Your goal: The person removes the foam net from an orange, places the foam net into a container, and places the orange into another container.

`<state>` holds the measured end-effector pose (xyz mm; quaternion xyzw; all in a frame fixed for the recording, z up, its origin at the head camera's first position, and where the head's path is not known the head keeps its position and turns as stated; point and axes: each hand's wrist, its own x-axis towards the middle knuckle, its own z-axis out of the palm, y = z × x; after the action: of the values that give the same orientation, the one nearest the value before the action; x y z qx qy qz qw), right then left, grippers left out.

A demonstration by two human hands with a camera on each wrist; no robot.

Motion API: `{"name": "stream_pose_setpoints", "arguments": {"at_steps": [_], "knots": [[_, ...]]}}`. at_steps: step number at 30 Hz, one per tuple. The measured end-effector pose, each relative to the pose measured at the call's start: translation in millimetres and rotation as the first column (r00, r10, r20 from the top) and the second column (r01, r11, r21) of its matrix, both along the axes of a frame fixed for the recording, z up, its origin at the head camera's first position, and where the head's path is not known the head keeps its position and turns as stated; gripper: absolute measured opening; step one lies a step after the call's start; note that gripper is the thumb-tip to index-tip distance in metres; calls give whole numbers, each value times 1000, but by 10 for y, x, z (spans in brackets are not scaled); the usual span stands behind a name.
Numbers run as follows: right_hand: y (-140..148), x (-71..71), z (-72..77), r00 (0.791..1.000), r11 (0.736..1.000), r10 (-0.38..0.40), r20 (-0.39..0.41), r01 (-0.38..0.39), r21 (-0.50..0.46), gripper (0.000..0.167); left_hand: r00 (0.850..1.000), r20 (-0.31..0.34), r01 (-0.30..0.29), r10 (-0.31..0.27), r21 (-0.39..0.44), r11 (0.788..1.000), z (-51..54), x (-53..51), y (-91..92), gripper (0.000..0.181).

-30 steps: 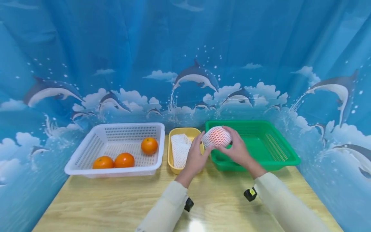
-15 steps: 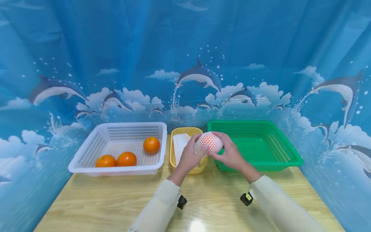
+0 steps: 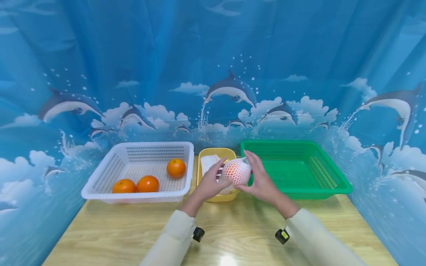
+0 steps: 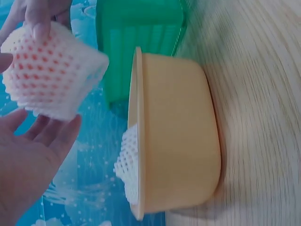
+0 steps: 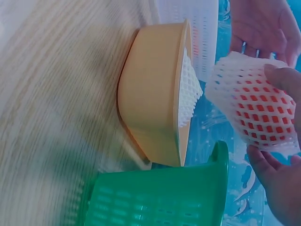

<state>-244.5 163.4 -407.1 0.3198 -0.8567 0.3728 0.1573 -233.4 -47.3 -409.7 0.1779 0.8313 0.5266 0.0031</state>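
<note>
An orange in a white foam net sleeve [image 3: 237, 172] is held up between the two hands, over the front right of the yellow basket [image 3: 222, 198]. My right hand [image 3: 261, 184] grips it from the right, thumb in front and fingers behind. On the other side my left hand [image 3: 209, 183] has its fingers spread and loose, touching the net. The sleeve's loose end [image 4: 96, 63] shows in the left wrist view, and orange-red skin shows through the mesh [image 5: 263, 110] in the right wrist view. More white foam nets [image 3: 209, 161] lie in the yellow basket.
A white basket [image 3: 137, 199] at the left holds oranges [image 3: 148, 183] on its perforated floor. To the right stands a green basket [image 3: 299, 166]. All are on a wooden table [image 3: 226, 229], before a blue dolphin-print curtain [image 3: 179, 44].
Both hands have brought the netted orange left and down, from beside the green basket's edge to the yellow basket. The fruit has turned, and the left fingers have loosened around it.
</note>
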Motion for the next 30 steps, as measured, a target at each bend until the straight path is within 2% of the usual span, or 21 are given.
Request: {"name": "stream_pose_setpoints", "arguments": {"at_steps": [3, 8, 13, 18, 24, 30], "knots": [[-11, 33, 9, 1000, 1000, 15, 19, -15, -9, 123, 1000, 16, 26, -26, -15, 1000, -5, 22, -50, 71], [-17, 78, 13, 998, 999, 33, 45, -32, -14, 123, 996, 59, 60, -64, 61, 996, -30, 52, -85, 69], [-28, 105, 8, 996, 998, 62, 68, -61, -24, 118, 990, 132, 45, -56, 85, 995, -52, 81, -90, 79], [-49, 119, -4, 991, 994, 98, 87, -94, -49, 109, 988, 148, 39, -51, 85, 996, -69, 88, -111, 82], [-68, 142, -41, 988, 994, 103, 112, -98, -51, 99, 970, 228, 53, -83, 132, 990, -97, 105, -143, 71], [-93, 160, -58, 980, 992, 93, 177, -77, -96, 102, 960, 248, 85, -127, 175, 981, -188, 127, -188, 69]]}}
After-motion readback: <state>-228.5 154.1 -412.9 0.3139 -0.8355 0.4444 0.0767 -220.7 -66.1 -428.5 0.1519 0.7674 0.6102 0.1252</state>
